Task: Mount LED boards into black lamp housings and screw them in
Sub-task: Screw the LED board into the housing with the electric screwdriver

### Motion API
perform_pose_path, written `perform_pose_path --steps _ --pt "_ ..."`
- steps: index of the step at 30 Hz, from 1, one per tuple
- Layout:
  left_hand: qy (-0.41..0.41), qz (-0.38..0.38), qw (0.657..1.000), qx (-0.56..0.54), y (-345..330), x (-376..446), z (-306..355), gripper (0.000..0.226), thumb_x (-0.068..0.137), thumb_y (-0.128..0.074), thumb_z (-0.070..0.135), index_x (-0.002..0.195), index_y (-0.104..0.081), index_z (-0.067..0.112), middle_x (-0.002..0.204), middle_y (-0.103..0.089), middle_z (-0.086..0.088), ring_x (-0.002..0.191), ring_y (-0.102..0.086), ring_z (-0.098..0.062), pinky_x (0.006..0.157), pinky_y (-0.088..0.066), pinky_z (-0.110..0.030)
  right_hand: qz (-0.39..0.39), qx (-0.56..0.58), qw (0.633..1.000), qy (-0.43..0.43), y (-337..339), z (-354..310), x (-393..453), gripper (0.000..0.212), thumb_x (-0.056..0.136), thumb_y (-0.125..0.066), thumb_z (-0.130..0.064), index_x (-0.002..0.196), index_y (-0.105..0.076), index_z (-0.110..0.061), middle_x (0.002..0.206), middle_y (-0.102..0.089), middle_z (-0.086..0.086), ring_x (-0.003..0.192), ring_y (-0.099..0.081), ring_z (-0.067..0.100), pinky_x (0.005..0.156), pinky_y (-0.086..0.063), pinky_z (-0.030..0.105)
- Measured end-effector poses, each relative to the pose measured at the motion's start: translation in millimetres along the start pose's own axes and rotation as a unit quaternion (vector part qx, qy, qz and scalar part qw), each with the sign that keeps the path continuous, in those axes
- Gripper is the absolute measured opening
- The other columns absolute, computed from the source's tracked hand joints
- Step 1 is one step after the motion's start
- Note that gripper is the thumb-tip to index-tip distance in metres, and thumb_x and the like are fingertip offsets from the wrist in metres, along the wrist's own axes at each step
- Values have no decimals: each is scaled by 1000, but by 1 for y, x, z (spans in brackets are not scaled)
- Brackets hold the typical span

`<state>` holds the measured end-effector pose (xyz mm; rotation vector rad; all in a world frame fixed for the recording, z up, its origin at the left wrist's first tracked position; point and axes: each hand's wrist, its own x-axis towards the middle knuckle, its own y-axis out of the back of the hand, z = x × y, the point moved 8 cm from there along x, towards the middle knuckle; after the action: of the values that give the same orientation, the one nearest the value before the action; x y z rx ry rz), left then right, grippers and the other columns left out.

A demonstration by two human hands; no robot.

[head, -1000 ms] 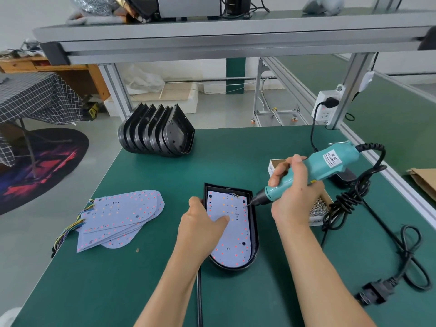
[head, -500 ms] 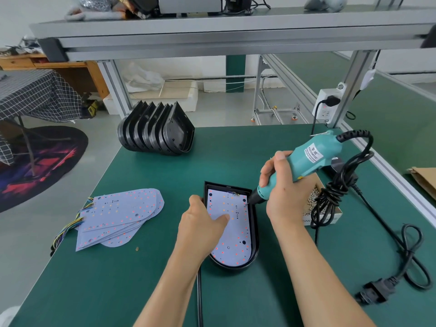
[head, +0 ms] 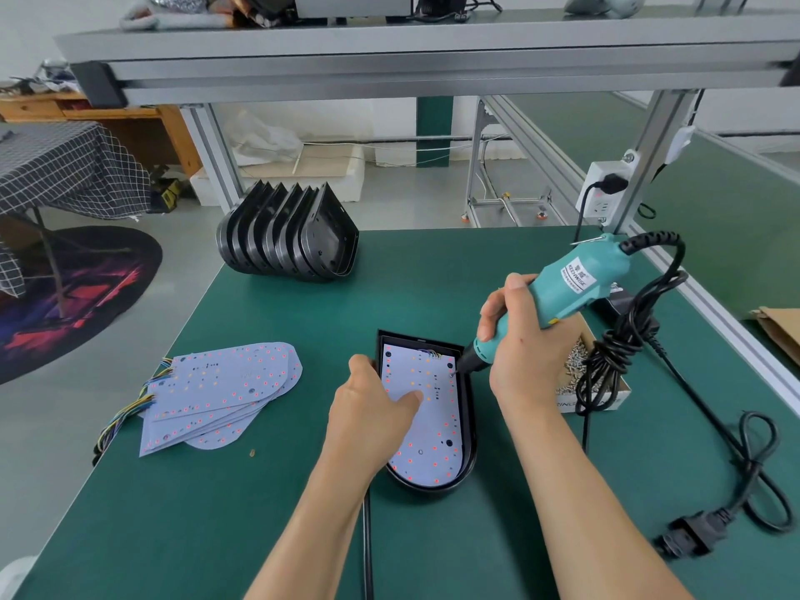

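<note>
Your left hand (head: 372, 413) lies with fingers out on the board (head: 422, 420), pinning it flat in the housing (head: 469, 430) mid-table so it can't shift. Your right hand (head: 526, 339) is wrapped round the driver (head: 558, 292), tip at the board's right edge. Beyond: screw box (head: 606, 396), spare boards (head: 220, 396), housings stack (head: 288, 233).

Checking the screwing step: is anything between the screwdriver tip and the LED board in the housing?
Nothing visible. The right hand holds the electric screwdriver with its tip at the LED board near the upper right edge; the left hand presses the board further left, clear of the tip.
</note>
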<state>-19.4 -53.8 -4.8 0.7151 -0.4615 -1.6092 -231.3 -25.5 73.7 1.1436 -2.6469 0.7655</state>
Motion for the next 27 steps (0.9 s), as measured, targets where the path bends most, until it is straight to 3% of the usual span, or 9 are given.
perform_pose_path --steps 9,14,27 --pt "-7 3 1000 -1 -1 2 -1 49 90 -74 43 108 -34 20 89 -51 9 76 -51 -4 63 -45 -32 -9 12 1000 -4 0 2 0 26 92 -61 -21 72 -60 -37 59 -59 4 39 -44 21 47 -40 28" --pt "-12 7 1000 -5 -2 2 -1 51 90 -74 42 105 -30 22 87 -49 9 73 -49 -3 57 -41 -22 -6 10 1000 -14 0 2 0 25 90 -62 -24 70 -60 -39 57 -58 2 39 -43 20 47 -41 30" --pt "-6 4 1000 4 -2 2 -2 53 90 -73 44 109 -29 23 88 -47 11 77 -48 -1 56 -37 -22 10 11 1000 -27 3 0 -1 26 90 -63 -25 67 -61 -37 60 -61 2 41 -46 19 47 -43 28"
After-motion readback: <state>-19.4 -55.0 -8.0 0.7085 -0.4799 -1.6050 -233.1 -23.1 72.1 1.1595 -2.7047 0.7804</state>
